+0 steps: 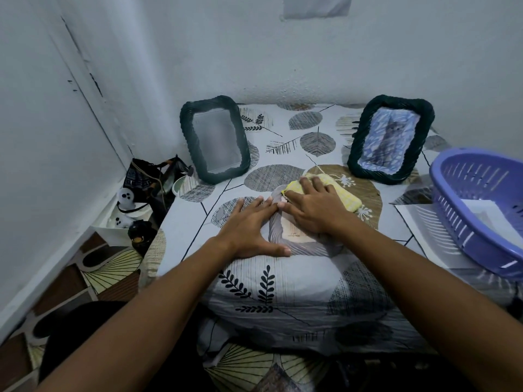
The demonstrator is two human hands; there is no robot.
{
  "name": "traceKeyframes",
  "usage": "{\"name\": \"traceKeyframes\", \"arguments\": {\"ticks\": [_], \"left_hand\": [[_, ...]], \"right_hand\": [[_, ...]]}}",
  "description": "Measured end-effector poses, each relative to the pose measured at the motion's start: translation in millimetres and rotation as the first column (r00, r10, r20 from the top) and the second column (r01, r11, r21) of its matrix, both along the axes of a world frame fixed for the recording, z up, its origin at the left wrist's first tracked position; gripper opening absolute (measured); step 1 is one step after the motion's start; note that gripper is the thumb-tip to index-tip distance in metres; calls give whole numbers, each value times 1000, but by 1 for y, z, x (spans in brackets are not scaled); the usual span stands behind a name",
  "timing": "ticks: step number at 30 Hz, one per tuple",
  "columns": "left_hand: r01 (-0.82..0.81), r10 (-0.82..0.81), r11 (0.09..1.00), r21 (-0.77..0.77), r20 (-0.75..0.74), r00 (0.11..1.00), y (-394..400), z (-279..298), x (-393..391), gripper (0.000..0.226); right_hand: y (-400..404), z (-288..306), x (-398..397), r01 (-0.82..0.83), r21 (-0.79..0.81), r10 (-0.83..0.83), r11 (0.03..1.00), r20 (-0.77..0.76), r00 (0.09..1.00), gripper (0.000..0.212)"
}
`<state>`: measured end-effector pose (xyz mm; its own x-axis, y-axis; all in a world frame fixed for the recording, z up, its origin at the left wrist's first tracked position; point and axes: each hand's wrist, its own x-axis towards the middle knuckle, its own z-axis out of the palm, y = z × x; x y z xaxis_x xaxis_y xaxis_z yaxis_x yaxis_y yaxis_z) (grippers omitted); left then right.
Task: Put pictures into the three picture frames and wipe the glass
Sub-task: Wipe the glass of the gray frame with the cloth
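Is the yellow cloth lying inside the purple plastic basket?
No, the yellow cloth lies on the patterned tablecloth under the right hand, apart from the purple plastic basket at the table's right edge.

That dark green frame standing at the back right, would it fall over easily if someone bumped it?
Probably. The dark green frame stands leaning back, so a nudge could tip it. Its thick woven rim looks rigid, likely not floppy. The front shines like glass, so a fall might crack it.

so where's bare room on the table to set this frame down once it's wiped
Free: the strip between the left standing frame and right standing frame, and the near edge below the flat frame. Crowded: right side, with the purple basket on paper.
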<state>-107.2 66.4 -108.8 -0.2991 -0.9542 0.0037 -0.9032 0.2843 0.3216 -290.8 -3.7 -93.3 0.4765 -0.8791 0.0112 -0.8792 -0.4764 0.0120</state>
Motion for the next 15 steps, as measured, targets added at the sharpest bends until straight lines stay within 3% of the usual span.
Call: {"name": "traceKeyframes", "arguments": {"ticks": [9, 15], "left_hand": [[-11, 11, 1000, -1, -14, 1000, -1, -2, 1, 124], [-19, 19, 1000, 8, 3, 1000, 0, -1, 0, 118]], "right_hand": [[0, 1, -5, 77, 3, -77, 997, 3, 997, 59], [-2, 1, -39, 190, 102, -196, 977, 57, 979, 60]]}}
